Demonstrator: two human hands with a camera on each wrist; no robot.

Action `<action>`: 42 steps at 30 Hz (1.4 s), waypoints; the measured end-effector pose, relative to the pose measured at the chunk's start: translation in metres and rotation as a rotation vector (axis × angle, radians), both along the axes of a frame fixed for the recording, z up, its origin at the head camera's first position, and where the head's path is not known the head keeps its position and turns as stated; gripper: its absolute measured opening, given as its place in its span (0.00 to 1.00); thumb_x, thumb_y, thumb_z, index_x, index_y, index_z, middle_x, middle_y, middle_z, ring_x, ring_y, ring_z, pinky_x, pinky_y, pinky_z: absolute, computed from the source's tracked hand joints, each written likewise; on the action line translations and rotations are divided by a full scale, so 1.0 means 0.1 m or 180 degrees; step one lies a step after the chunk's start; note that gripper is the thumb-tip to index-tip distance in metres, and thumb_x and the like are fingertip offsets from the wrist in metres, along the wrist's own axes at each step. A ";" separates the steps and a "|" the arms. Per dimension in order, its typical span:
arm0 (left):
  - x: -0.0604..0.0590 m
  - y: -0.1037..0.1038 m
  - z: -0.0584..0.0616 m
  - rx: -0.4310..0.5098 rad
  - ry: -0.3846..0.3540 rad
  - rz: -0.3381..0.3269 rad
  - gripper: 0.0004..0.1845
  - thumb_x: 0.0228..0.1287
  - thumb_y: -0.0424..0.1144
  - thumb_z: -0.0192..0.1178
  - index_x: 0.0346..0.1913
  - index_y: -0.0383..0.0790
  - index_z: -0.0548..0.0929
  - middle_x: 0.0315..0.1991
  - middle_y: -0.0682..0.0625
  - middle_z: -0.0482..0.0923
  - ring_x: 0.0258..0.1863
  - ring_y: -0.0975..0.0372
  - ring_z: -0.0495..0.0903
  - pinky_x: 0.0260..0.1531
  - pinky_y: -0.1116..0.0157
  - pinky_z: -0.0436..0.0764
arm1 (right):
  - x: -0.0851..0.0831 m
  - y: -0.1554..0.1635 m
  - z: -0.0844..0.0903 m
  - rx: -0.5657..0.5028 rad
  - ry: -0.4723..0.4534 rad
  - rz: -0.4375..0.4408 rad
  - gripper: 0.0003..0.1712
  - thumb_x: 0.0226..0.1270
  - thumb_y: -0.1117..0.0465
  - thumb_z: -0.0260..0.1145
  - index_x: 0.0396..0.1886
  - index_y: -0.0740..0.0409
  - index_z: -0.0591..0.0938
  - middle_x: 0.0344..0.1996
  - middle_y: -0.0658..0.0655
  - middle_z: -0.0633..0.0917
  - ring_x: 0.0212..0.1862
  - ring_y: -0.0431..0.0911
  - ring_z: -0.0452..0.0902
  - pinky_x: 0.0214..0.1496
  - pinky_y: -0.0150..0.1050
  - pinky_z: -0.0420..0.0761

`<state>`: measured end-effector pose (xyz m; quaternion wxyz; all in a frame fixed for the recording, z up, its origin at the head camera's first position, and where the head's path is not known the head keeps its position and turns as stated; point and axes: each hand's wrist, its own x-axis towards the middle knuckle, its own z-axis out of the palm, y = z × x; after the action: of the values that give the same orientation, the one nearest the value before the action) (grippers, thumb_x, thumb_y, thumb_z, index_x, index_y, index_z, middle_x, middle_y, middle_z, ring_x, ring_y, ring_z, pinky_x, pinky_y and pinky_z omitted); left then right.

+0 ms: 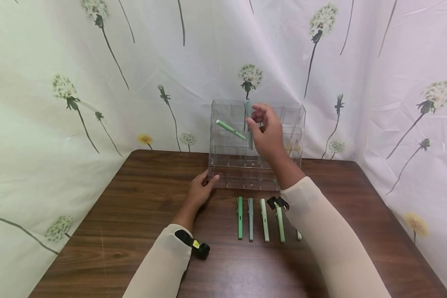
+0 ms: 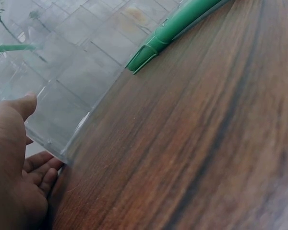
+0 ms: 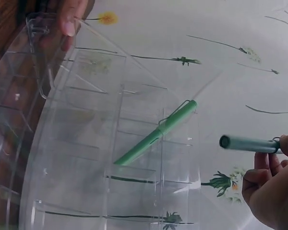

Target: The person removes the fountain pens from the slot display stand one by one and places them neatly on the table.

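Note:
My right hand point(image 1: 269, 131) pinches a grey-green capped pen point(image 1: 248, 111) near its upper part, holding it upright in front of the top tiers of a clear plastic organizer point(image 1: 242, 167). In the right wrist view that pen point(image 3: 249, 143) is apart from the organizer, with thumb and fingers around one end. A light green pen point(image 1: 231, 130) leans at a slant inside an upper compartment, left of the held pen. At the organizer's lower left corner my left hand point(image 1: 200, 190) grips its side, thumb point(image 2: 26, 105) on the front and fingers behind the edge.
On the brown wooden table point(image 1: 141, 194), several pens lie in a row before the organizer: a green pen point(image 1: 240, 218), a grey-green pen point(image 1: 251, 219), a pale pen point(image 1: 264, 220), a light green pen point(image 1: 280, 225), and another partly under the right sleeve point(image 1: 328, 231). A flower-printed curtain point(image 1: 216, 62) hangs behind.

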<state>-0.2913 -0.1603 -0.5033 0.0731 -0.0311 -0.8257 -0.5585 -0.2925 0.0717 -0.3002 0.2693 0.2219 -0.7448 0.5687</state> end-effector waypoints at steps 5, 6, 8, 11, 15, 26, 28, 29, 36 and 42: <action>-0.01 -0.01 0.00 0.0023 0.0043 -0.0013 0.35 0.81 0.53 0.65 0.82 0.44 0.72 0.74 0.37 0.80 0.74 0.46 0.79 0.76 0.44 0.76 | 0.08 0.01 -0.10 0.0054 -0.0126 0.0138 0.32 0.83 0.66 0.65 0.81 0.57 0.68 0.46 0.60 0.83 0.40 0.44 0.78 0.38 0.33 0.75; -0.01 -0.01 0.00 0.0023 0.0049 -0.0013 0.35 0.81 0.53 0.65 0.82 0.44 0.72 0.74 0.38 0.80 0.74 0.46 0.79 0.76 0.44 0.76 | 0.09 0.01 -0.12 0.0075 -0.0158 0.0178 0.33 0.83 0.66 0.64 0.83 0.55 0.67 0.46 0.60 0.82 0.40 0.45 0.78 0.38 0.33 0.75; 0.00 -0.01 0.00 0.0019 0.0042 0.0002 0.35 0.81 0.53 0.65 0.82 0.44 0.72 0.75 0.38 0.79 0.74 0.46 0.79 0.76 0.45 0.76 | 0.10 0.02 -0.16 0.0105 -0.0260 0.0295 0.36 0.84 0.67 0.63 0.86 0.52 0.65 0.47 0.60 0.81 0.40 0.44 0.79 0.39 0.34 0.77; 0.00 -0.02 0.01 0.0020 0.0022 0.0009 0.34 0.81 0.53 0.65 0.82 0.45 0.72 0.75 0.38 0.79 0.75 0.47 0.79 0.77 0.45 0.76 | 0.13 0.01 -0.21 0.0175 -0.0432 0.0457 0.37 0.85 0.68 0.60 0.88 0.48 0.64 0.48 0.60 0.79 0.38 0.44 0.78 0.39 0.35 0.78; 0.01 -0.02 0.01 0.0002 0.0013 0.0015 0.34 0.82 0.53 0.64 0.83 0.46 0.72 0.75 0.38 0.79 0.75 0.47 0.78 0.77 0.45 0.75 | 0.18 0.01 -0.26 0.0250 -0.0567 0.0589 0.35 0.85 0.68 0.60 0.86 0.51 0.67 0.48 0.62 0.80 0.37 0.44 0.79 0.37 0.34 0.78; 0.00 -0.01 0.01 -0.0081 0.0023 -0.0013 0.35 0.82 0.55 0.63 0.83 0.45 0.72 0.76 0.38 0.78 0.76 0.46 0.78 0.76 0.45 0.76 | 0.27 0.03 -0.48 0.0350 -0.0895 0.0721 0.36 0.79 0.67 0.70 0.82 0.54 0.71 0.45 0.62 0.83 0.40 0.42 0.89 0.36 0.43 0.87; -0.01 -0.01 0.01 -0.0089 0.0027 -0.0024 0.35 0.82 0.56 0.63 0.83 0.46 0.72 0.76 0.38 0.78 0.76 0.46 0.78 0.76 0.44 0.76 | 0.29 0.02 -0.54 0.0365 -0.0952 0.0773 0.36 0.77 0.68 0.71 0.81 0.56 0.71 0.44 0.62 0.83 0.38 0.42 0.89 0.35 0.45 0.87; -0.01 -0.01 0.00 -0.0083 0.0027 -0.0031 0.35 0.81 0.56 0.63 0.83 0.47 0.72 0.76 0.38 0.78 0.76 0.46 0.78 0.77 0.44 0.76 | 0.29 0.02 -0.58 0.0378 -0.0978 0.0790 0.36 0.77 0.68 0.72 0.80 0.57 0.72 0.44 0.62 0.84 0.38 0.41 0.89 0.35 0.45 0.88; -0.03 0.00 0.00 -0.0045 0.0063 -0.0024 0.33 0.82 0.53 0.64 0.82 0.46 0.73 0.75 0.37 0.79 0.75 0.46 0.79 0.76 0.44 0.76 | 0.34 -0.03 -0.80 0.0519 -0.1162 0.0871 0.35 0.75 0.68 0.74 0.78 0.58 0.74 0.44 0.60 0.84 0.33 0.44 0.85 0.34 0.43 0.85; -0.02 0.01 -0.01 -0.0029 0.0075 -0.0046 0.32 0.82 0.52 0.63 0.82 0.45 0.74 0.73 0.36 0.80 0.74 0.45 0.79 0.75 0.43 0.77 | 0.41 -0.08 -0.96 0.0718 -0.1496 0.0999 0.34 0.74 0.68 0.75 0.76 0.58 0.75 0.42 0.60 0.85 0.34 0.49 0.87 0.38 0.56 0.90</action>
<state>-0.2938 -0.1593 -0.5040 0.0786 -0.0440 -0.8271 -0.5549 -0.2519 0.0640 -0.3965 -0.0278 0.2251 -0.8018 0.5529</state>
